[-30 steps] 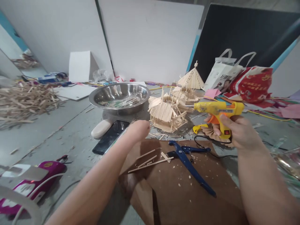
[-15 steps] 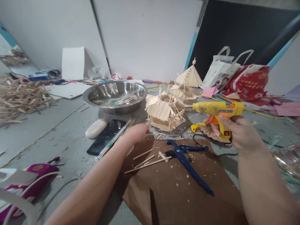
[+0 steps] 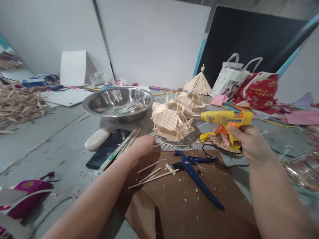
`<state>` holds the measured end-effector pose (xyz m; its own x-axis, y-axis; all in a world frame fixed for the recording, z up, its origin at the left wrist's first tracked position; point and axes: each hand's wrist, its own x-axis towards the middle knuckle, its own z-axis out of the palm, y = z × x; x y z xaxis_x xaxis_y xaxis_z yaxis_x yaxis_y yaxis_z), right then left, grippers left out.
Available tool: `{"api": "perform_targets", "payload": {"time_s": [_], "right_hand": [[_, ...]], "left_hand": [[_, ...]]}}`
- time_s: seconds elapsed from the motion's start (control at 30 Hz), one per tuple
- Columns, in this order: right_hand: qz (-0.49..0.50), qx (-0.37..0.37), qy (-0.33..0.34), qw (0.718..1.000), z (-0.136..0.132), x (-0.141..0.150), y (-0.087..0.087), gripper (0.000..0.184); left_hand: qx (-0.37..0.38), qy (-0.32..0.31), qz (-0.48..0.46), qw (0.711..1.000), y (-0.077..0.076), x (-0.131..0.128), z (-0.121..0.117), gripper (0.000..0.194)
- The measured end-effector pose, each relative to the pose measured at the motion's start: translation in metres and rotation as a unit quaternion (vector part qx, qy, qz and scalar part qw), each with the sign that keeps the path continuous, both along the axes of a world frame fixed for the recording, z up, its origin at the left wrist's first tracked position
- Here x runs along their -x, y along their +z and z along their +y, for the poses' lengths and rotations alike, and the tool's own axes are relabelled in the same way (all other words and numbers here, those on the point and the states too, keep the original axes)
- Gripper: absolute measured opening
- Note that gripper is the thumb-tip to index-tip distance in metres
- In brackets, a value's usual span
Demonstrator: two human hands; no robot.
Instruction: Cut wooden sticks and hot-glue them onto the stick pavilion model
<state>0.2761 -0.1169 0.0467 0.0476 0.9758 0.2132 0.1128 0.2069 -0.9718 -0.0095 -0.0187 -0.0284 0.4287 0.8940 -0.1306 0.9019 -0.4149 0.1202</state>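
My right hand [image 3: 243, 137] grips a yellow hot glue gun [image 3: 224, 119], its nozzle pointing left towards the stick model. Low by the loose sticks in front of that model, my left hand [image 3: 144, 146] has its fingers curled down and together; what they pinch, if anything, is hidden. The small house model [image 3: 170, 121] of thin wooden sticks has a slatted roof and upright posts. A second model with a pointed roof [image 3: 198, 84] stands behind it. On the brown sheet [image 3: 189, 205] lie blue cutters [image 3: 196, 177] and several cut sticks [image 3: 153, 179].
A steel basin [image 3: 118, 116] holds packed sticks. Nearby are a phone [image 3: 108, 149], a white oval object [image 3: 97, 138] and bundled sticks [image 3: 119, 149]. Wood strips [image 3: 20, 103] pile up at left. Bags [image 3: 259, 89] stand at back right. The glue gun's black cord [image 3: 228, 165] trails across the floor.
The whole view has shifted slightly, so things appear a little further left and lower. Both hands keep nearly the same places, with the glue gun still held in the right.
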Motion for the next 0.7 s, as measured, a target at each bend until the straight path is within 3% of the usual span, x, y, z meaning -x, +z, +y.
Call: {"api": "perform_targets", "payload": {"time_s": [0.1, 0.3, 0.43, 0.53, 0.6, 0.7], "right_hand": [[-0.002, -0.003, 0.007, 1.0, -0.001, 0.001, 0.002, 0.021], [-0.002, -0.005, 0.004, 1.0, -0.005, 0.001, 0.002, 0.018], [-0.004, -0.004, 0.006, 1.0, -0.004, 0.002, 0.003, 0.019], [0.006, -0.008, -0.01, 1.0, -0.001, 0.005, 0.0, 0.02], [0.014, -0.02, -0.033, 0.999, 0.003, 0.012, -0.005, 0.02], [0.044, -0.03, -0.072, 0.996, 0.009, 0.027, -0.016, 0.017]], "left_hand": [[0.012, 0.014, 0.0, 1.0, -0.001, 0.0, -0.001, 0.015], [-0.015, -0.018, 0.011, 1.0, -0.001, -0.001, -0.005, 0.017], [-0.032, -0.011, -0.024, 0.999, 0.011, -0.003, -0.01, 0.015], [-0.032, -0.029, -0.138, 0.989, 0.027, -0.012, -0.023, 0.016], [-0.014, -0.061, -0.255, 0.965, 0.035, -0.022, -0.035, 0.013], [0.14, -0.056, -0.402, 0.903, 0.039, -0.04, -0.053, 0.016]]}}
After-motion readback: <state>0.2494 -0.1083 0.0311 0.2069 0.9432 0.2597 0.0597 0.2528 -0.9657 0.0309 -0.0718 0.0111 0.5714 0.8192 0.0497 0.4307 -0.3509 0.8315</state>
